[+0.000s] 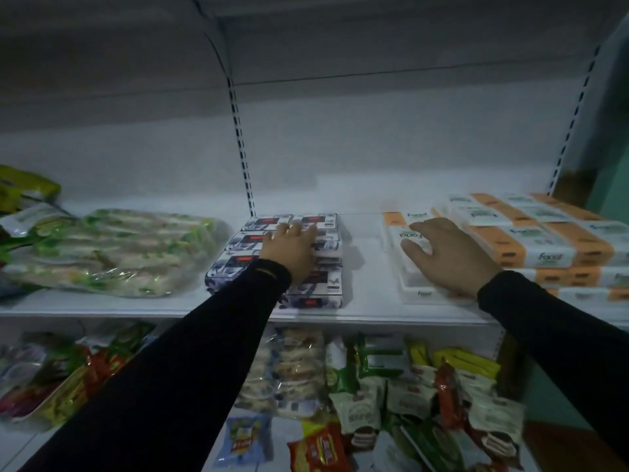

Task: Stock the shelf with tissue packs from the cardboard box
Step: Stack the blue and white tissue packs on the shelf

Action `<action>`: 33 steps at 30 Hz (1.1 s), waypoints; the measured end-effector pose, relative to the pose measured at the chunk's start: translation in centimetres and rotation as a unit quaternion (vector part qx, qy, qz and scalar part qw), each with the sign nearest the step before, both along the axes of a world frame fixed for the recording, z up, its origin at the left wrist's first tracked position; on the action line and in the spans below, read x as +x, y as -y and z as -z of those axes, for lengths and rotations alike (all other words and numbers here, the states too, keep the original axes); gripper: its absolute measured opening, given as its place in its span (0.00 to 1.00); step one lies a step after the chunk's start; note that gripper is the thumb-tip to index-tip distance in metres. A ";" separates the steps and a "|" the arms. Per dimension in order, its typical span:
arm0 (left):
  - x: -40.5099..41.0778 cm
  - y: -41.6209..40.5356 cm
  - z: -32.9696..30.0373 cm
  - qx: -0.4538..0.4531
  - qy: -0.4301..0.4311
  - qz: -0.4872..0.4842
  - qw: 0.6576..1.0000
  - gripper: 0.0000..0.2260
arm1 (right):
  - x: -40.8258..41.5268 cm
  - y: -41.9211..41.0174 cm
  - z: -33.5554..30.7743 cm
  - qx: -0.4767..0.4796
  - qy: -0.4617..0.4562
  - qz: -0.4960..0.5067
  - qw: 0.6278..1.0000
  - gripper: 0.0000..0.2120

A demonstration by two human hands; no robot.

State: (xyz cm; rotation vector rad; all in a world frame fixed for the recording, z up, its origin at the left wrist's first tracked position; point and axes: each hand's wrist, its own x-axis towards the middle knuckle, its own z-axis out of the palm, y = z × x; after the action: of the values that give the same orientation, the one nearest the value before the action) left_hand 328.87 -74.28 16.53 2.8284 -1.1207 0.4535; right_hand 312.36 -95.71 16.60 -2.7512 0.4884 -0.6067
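Note:
A block of dark blue-and-white tissue boxes point(245, 240) with red labels lies flat on the white shelf point(170, 306), in the middle. My left hand point(291, 248) rests palm down on top of them, fingers spread. To the right lie white and orange "Facial" tissue packs point(544, 247), stacked in layers. My right hand point(449, 257) lies flat on the nearest white pack point(413, 294) of that stack, fingers apart. Neither hand grips anything. The cardboard box is out of view.
A clear bag of green-and-white packs point(112, 250) fills the shelf's left side. A slotted upright point(243, 158) rises behind the blue boxes. The lower shelf holds mixed snack packets point(391, 386). A bare gap of shelf lies between the two tissue stacks.

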 end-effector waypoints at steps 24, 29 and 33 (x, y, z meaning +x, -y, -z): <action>-4.9 -1.5 -1.4 -0.101 -0.110 0.089 0.985 0.23 | -3.7 -2.3 0.8 -0.052 -0.005 -0.022 0.998 0.27; -11.5 -5.1 -0.1 -0.162 -0.137 0.105 0.972 0.24 | -9.2 -6.1 3.3 -0.012 0.027 -0.065 0.997 0.26; -16.4 -7.6 3.9 -0.160 -0.167 0.121 0.965 0.25 | -13.3 -9.0 7.0 0.018 -0.005 -0.071 0.997 0.28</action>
State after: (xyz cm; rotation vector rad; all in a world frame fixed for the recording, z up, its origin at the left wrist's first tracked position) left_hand 312.45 -66.73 12.64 2.3396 -1.1759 0.1175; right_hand 299.09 -86.71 9.57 -2.7265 0.3000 -0.5452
